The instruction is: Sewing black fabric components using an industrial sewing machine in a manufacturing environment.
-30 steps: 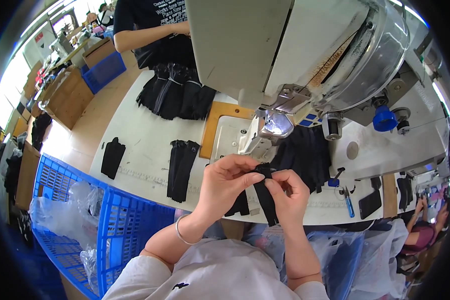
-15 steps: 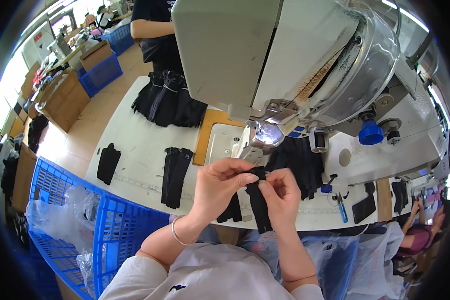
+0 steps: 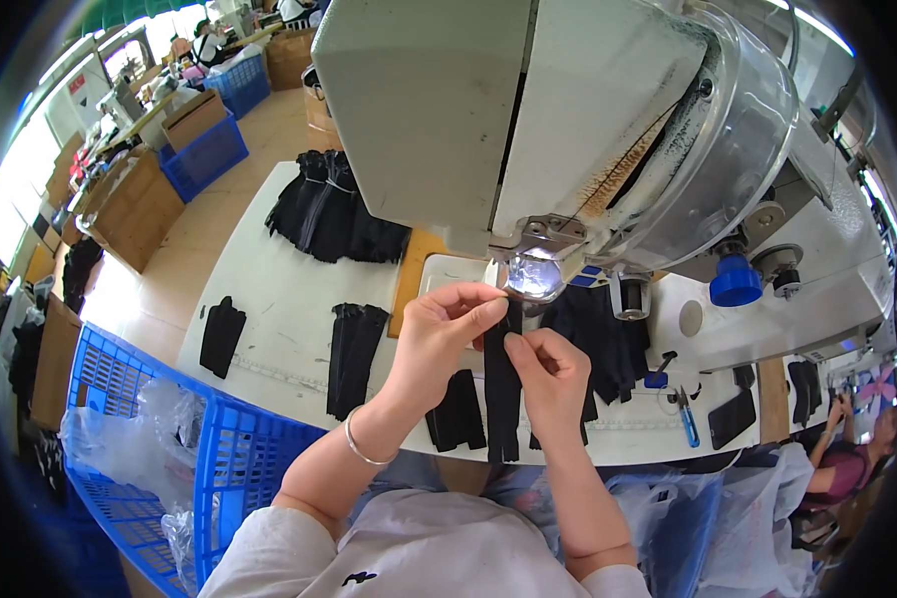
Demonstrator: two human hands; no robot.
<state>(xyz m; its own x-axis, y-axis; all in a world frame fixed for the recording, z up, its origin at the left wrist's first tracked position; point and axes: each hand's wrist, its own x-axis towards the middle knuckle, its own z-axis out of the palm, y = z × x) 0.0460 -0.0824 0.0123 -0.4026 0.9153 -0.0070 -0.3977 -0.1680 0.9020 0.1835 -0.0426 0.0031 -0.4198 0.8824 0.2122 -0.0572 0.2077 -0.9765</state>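
Both hands, left hand (image 3: 439,334) and right hand (image 3: 548,374), have their fingers pinching a long black fabric strip (image 3: 501,394) under the sewing machine (image 3: 558,130) head, hanging past the white bench (image 3: 279,289) front edge, a blue crate (image 3: 219,458) close left.

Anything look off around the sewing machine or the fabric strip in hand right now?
Nothing stands out. The left hand and right hand both pinch the black fabric strip just under the sewing machine head. The strip hangs straight over the table edge. Other black pieces lie flat on the table.
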